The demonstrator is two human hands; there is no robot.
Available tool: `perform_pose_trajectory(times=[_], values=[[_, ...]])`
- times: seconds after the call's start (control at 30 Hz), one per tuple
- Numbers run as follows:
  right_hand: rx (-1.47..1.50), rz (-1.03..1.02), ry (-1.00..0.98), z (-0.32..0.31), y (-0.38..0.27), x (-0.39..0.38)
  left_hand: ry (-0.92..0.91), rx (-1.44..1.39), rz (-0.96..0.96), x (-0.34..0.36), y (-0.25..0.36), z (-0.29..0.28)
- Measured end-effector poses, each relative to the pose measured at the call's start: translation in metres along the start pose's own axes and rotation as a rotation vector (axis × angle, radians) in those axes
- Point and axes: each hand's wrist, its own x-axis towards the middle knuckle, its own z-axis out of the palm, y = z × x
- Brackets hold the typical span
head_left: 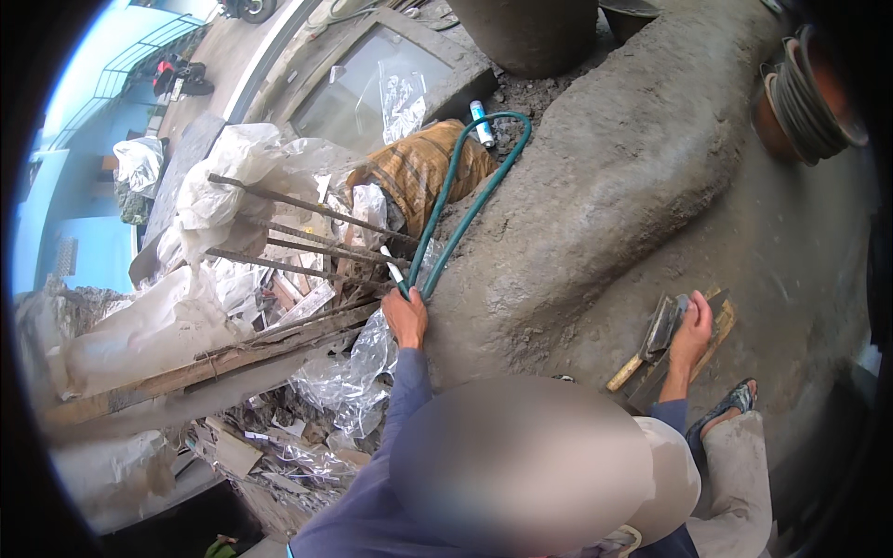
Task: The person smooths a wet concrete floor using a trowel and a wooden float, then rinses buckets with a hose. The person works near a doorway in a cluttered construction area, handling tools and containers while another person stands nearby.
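Sitting nearest, at the lower right of the frame, are the beige trousers (744, 465) and a dark sandal (740, 398). Just above them the right hand (690, 333) lies over a muddy flat-bladed tool (661, 324) with a wooden handle (624, 373); its fingers are curled, but I cannot tell whether they close round anything. Left of centre, the left hand (406, 318) has its fingers wrapped round a green hose (508, 115) where the two strands come together, a white tip (392, 264) poking out above the knuckles. From there the hose arches in a loop towards upper centre. It should be light and bendy with some spring, so the loop may swing or twist; mud could make it slippery, and a full grip round both strands near the ends looks surest. Clear plastic (358, 381) lies just below the left hand, and rusty rods (290, 202) jut towards the left. The smooth grey mud mound (577, 232) fills the middle right. Farther off, near upper centre, are a yellow-brown sack (423, 167), a blue-and-white tube (481, 124) and a large muddy bucket (526, 33).
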Motion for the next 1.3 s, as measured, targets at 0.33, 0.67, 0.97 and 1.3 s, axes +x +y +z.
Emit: perform_pose_trajectory(times=[0.33,0.67,0.97,1.3], values=[[0.315,-0.025,-0.887,0.108,-0.15,-0.083,0.12,0.146,0.555,-0.105,0.022,-0.069],[0.821,0.593,-0.441,0.115,-0.088,-0.104,-0.587,-0.115,1.316,-0.128,0.179,-0.049],[0.833,0.855,0.007,0.031,-0.022,-0.109,-1.011,-0.154,1.714,-0.108,0.219,-0.06],[1.367,0.824,0.204,-0.043,0.03,-0.088,-1.652,-0.093,1.274,-0.185,0.25,-0.093]])
